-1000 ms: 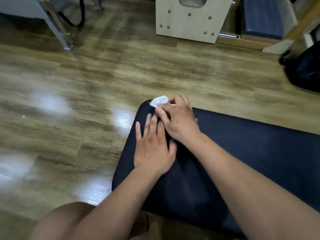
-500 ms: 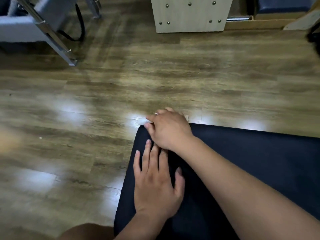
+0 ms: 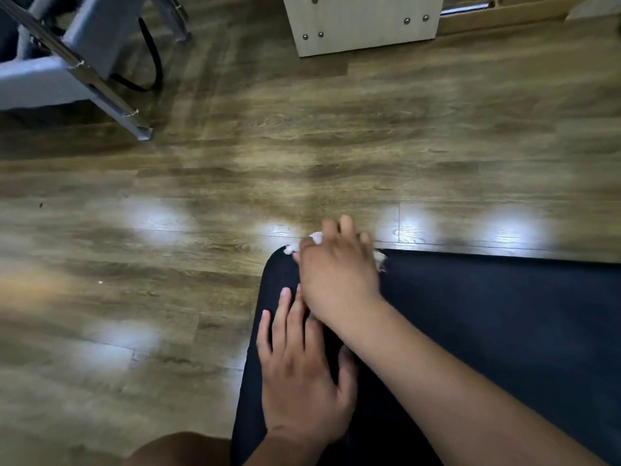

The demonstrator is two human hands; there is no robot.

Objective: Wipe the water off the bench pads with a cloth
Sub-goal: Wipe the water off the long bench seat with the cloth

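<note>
Where the dark pad [image 3: 504,331] rounds off at its far left corner, the right hand [image 3: 339,267] lies over a white cloth [image 3: 289,249].

Cloth: bunched, mostly hidden under the palm; white scraps show at the hand's left and right sides, on the pad's far edge.

Right fingers [image 3: 346,227]: bent over the cloth and grasping it, tips reaching past the pad's edge, somewhat blurred.

Left hand [image 3: 302,381]: flat on the pad nearer the camera, just beside the right wrist; its fingers [image 3: 285,307] are straight and released, holding nothing, thumb spread to the right.

Pad: navy, smooth, running off to the right; water cannot be made out on it.

Floor [image 3: 235,163]: wood planks with several bright light patches.

Grey metal frame [image 3: 84,62]: top left, with a black cable [image 3: 156,58] looping behind it.

Pale studded panel [image 3: 363,25]: top centre, standing on the floor.

Knee [image 3: 178,449]: bottom edge, left of the pad.
</note>
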